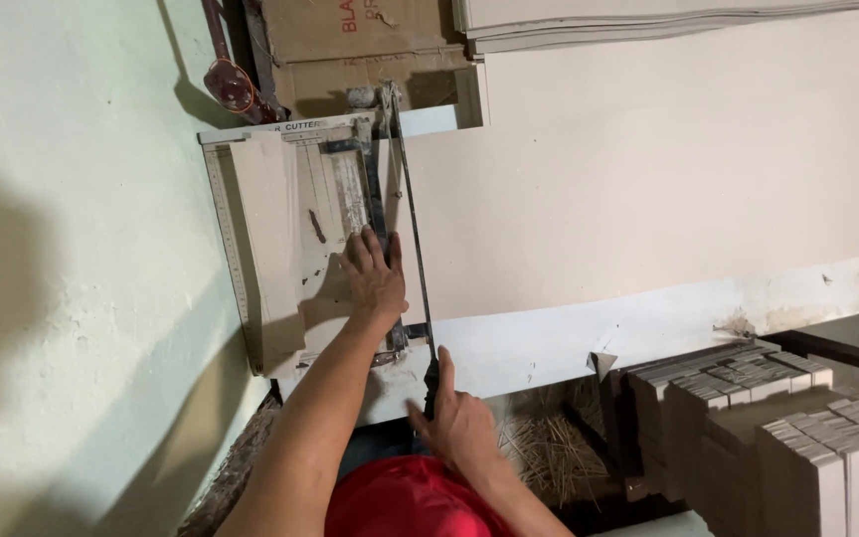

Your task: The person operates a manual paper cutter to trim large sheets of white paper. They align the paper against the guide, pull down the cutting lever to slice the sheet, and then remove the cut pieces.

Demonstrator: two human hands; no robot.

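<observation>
Left hand (373, 276) spread flat, palm down, pressing a sheet of pale cardboard (589, 189) onto the bed of a paper cutter (280, 214), fingertips just beside the long blade arm (412, 249). Right hand (454, 418) closed round the dark handle (431, 383) at the near end of that arm, blade lowered along the cutting edge. Large sheet lying across the cutter and well out to the right over the white desk (668, 333), reaching toward a pile of further sheets (648, 25) at the top.

Main danger, judged from here: left fingers so near the blade line, liable to be nicked if slid rightward during a stroke. Second risk: wide unsupported sheet sagging or swinging on the desk, pulling the cut crooked. Too light a press from the flat palm likely to let the cardboard creep along the ruler edge (231, 249). Stacks of cut strips (797, 428) at lower right near the desk edge, open to a knock from a shifting sheet. Straw-like scraps (549, 447) below, a possible slip hazard underfoot.
</observation>
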